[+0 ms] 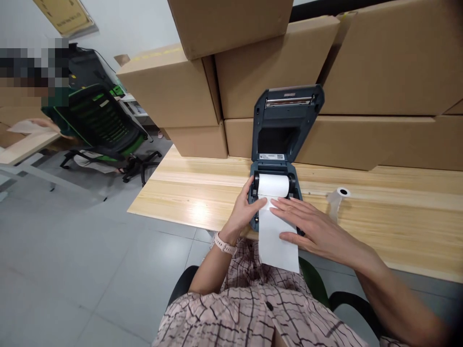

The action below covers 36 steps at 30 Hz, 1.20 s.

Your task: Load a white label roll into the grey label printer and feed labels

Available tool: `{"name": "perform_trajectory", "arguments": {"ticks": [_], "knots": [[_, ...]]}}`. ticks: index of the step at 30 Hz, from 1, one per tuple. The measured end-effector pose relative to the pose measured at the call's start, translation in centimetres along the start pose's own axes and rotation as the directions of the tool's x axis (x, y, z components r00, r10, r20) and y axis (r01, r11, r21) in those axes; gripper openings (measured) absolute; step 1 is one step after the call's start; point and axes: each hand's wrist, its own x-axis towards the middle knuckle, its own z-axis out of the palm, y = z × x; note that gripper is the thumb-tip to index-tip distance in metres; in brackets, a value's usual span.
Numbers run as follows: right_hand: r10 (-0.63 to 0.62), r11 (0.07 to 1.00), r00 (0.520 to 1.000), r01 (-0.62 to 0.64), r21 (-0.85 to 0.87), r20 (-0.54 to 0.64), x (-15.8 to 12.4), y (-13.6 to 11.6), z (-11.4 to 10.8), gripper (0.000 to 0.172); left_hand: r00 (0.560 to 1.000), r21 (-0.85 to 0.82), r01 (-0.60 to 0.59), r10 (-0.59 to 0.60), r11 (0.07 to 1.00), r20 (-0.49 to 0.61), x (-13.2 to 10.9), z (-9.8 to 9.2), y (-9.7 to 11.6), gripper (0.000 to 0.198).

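A dark grey label printer [280, 144] stands at the front edge of a pale wooden table [398, 226], its lid raised. A white paper roll [274, 184] sits inside, and a strip of white paper [277, 243] hangs from it over the table edge. My left hand [243, 209] rests against the printer's left side, thumb on the paper near the roll. My right hand [311, 224] lies flat on the strip, fingers stretched out and pointing left.
Large cardboard boxes [253, 72] are stacked along the back of the table behind the printer. A small empty roll core [342, 192] with clear film lies right of the printer. A black and green office chair [99, 120] and another person stand at the left.
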Motion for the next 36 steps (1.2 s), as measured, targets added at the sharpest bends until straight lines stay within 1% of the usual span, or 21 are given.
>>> {"name": "perform_trajectory", "arguments": {"ticks": [2,4,6,7,8,9,10,11,12,14,16,18,19,21,23,24,26,28,30,32,36], "knots": [[-0.006,1.000,1.000,0.006,0.023,0.004,-0.1,-0.1,-0.2,0.066,1.000,-0.030,0.008,-0.008,1.000,0.014,-1.3,0.4,0.0,0.094],[-0.041,0.997,0.999,0.041,0.069,-0.002,-0.1,-0.2,-1.3,0.060,1.000,-0.067,0.012,-0.011,0.998,0.024,-2.3,0.7,0.0,0.099],[-0.068,0.988,0.990,0.085,0.131,-0.126,0.4,0.0,-3.3,0.047,1.000,-0.091,0.020,-0.019,0.996,0.014,-3.2,0.9,0.0,0.103],[-0.060,0.984,0.965,0.101,0.150,-0.256,0.9,0.3,-4.5,0.041,0.999,-0.092,0.033,-0.033,0.995,0.004,-3.5,1.0,0.0,0.104],[-0.031,0.982,0.904,0.107,0.156,-0.427,1.8,0.7,-5.8,0.037,0.999,-0.082,0.049,-0.050,0.995,-0.010,-3.8,1.1,0.1,0.105],[0.008,0.983,0.804,0.104,0.154,-0.595,2.9,1.4,-7.1,0.035,0.997,-0.060,0.065,-0.067,0.996,-0.027,-4.0,1.1,0.1,0.105],[0.044,0.984,0.678,0.097,0.148,-0.734,4.3,2.4,-8.3,0.034,0.996,-0.033,0.077,-0.078,0.997,-0.043,-4.2,1.2,0.0,0.105],[0.075,0.984,0.557,0.095,0.153,-0.827,5.9,3.5,-9.4,0.034,0.995,-0.009,0.083,-0.083,0.997,-0.055,-4.3,1.2,0.0,0.105],[0.093,0.979,0.527,0.106,0.173,-0.845,7.7,4.7,-10.3,0.038,0.995,0.009,0.085,-0.084,0.996,-0.062,-4.4,1.2,-0.1,0.105],[0.121,0.963,0.548,0.137,0.232,-0.828,11.1,7.3,-11.8,0.046,0.995,0.014,0.080,-0.079,0.997,-0.058,-4.4,1.1,-0.3,0.107],[0.183,0.940,0.614,0.119,0.319,-0.768,13.9,9.2,-12.6,0.049,0.997,0.002,0.073,-0.073,0.997,-0.033,-4.3,0.8,-0.4,0.109],[0.254,0.912,0.644,0.088,0.400,-0.721,15.6,10.0,-13.0,0.048,0.999,0.035,0.049,-0.049,0.998,0.003,-4.2,0.5,-0.2,0.107],[0.280,0.902,0.644,0.078,0.426,-0.712,16.0,10.1,-13.0,0.047,0.999,0.088,0.022,-0.024,0.996,0.023,-4.2,0.3,0.0,0.104],[0.298,0.898,0.631,0.068,0.435,-0.716,16.1,9.8,-13.1,0.046,0.994,0.276,-0.086,0.064,0.957,0.090,-4.0,0.0,0.6,0.093],[0.294,0.907,0.627,0.054,0.417,-0.721,15.8,9.3,-13.2,0.046,0.957,0.487,-0.265,0.166,0.832,0.237,-3.7,-0.1,1.4,0.083],[0.292,0.911,0.631,0.045,0.410,-0.719,15.7,9.2,-13.3,0.047,0.920,0.558,-0.364,0.193,0.746,0.342,-3.4,-0.1,1.8,0.081],[0.299,0.912,0.643,0.024,0.409,-0.705,15.5,9.0,-13.4,0.049,0.825,0.609,-0.524,0.178,0.595,0.536,-2.9,-0.1,2.4,0.079],[0.309,0.908,0.656,0.012,0.419,-0.689,15.5,8.8,-13.6,0.049,0.758,0.612,-0.604,0.131,0.510,0.639,-2.3,-0.1,2.8,0.072],[0.314,0.905,0.654,0.013,0.426,-0.688,15.4,8.7,-13.6,0.047,0.733,0.614,-0.633,0.111,0.471,0.671,-1.9,-0.3,2.9,0.065],[0.313,0.907,0.651,0.011,0.421,-0.691,15.4,8.5,-13.6,0.044,0.725,0.612,-0.646,0.116,0.456,0.678,-1.8,-0.4,2.7,0.059],[0.293,0.921,0.640,0.010,0.390,-0.710,15.3,8.6,-13.4,0.042,0.744,0.613,-0.637,0.163,0.467,0.648,-2.8,-0.1,1.8,0.060]]}}
